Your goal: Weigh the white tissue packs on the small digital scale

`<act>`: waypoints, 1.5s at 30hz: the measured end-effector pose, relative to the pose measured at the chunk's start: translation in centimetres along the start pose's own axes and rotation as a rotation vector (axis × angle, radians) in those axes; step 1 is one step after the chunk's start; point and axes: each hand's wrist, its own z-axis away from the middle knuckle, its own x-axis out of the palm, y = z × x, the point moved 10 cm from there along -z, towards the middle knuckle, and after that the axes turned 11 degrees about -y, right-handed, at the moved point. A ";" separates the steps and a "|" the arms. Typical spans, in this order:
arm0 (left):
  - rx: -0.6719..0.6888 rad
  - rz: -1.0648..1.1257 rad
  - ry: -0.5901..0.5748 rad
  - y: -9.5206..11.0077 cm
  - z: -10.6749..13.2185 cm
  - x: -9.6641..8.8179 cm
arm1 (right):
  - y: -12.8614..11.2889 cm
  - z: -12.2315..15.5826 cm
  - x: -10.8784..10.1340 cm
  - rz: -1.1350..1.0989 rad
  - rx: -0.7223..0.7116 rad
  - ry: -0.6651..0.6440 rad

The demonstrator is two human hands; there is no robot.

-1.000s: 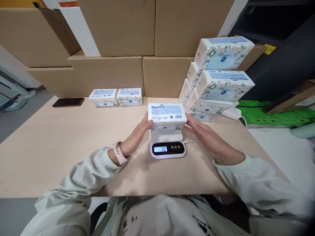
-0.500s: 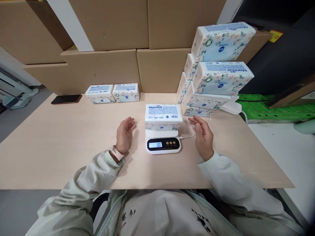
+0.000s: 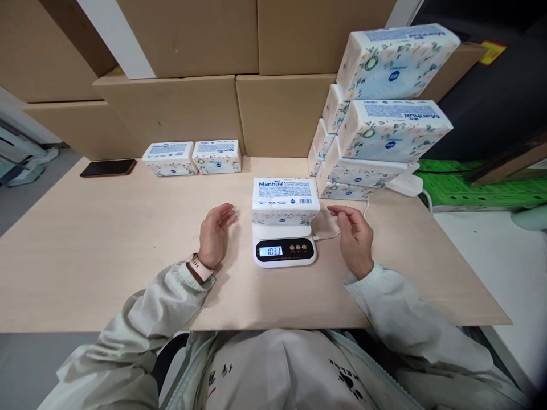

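Note:
A white tissue pack (image 3: 285, 199) printed "Manhua" rests on a small white digital scale (image 3: 284, 251) in the middle of the table; the display reads 103.3. My left hand (image 3: 215, 233) lies on the table just left of the scale, fingers loosely spread, holding nothing. My right hand (image 3: 354, 237) hovers just right of the scale near its white cable (image 3: 329, 236), fingers slightly curled and apart, also holding nothing. Neither hand touches the pack.
A tall stack of tissue packs (image 3: 376, 114) stands at the back right. Two more packs (image 3: 192, 158) sit at the back left beside a dark phone (image 3: 108, 167). Cardboard boxes (image 3: 171, 108) line the far edge of the wooden table (image 3: 85, 250). Green crates (image 3: 482, 191) lie to the right.
Both hands let go of the pack on the scale and drew back to either side. The scale reading went from 0.0 to 103.3.

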 end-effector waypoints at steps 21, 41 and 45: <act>0.012 0.004 -0.008 0.1 -0.1 0.1 | -0.8 -0.1 0.0 0.056 -0.010 -0.024; 0.002 0.027 -0.003 0.3 0.0 0.2 | -0.9 -0.1 0.3 0.064 -0.010 -0.040; -0.002 0.021 0.000 0.2 0.0 0.2 | -0.8 -0.1 0.4 0.065 -0.010 -0.046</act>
